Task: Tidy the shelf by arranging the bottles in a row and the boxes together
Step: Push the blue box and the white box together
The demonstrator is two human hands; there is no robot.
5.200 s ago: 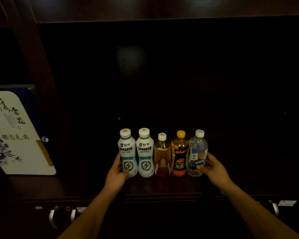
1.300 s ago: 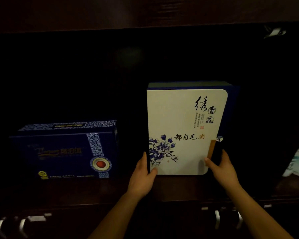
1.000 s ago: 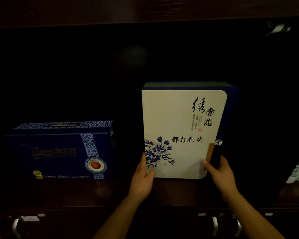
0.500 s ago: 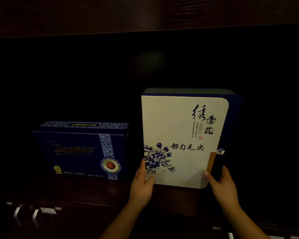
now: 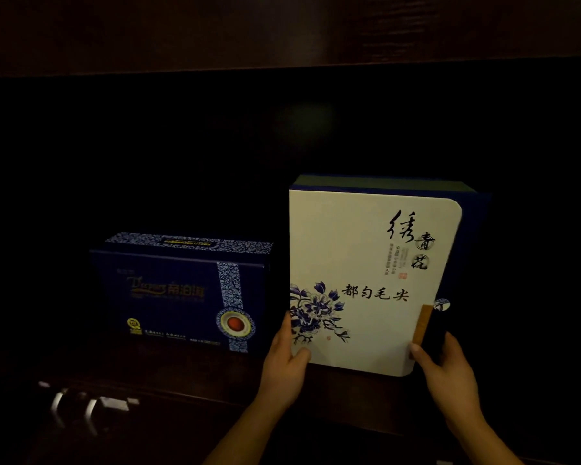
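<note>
Closer now to the blue box, the white box stands upright on the shelf, a narrow gap between them. The left hand and right hand grip its lower corners; the blue box lies to their left.

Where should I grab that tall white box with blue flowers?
By its two side edges, low down, coming from the front: the tall white flower-printed box stands upright, broad face forward, too wide for one hand. The left hand and right hand hold it there.
</note>
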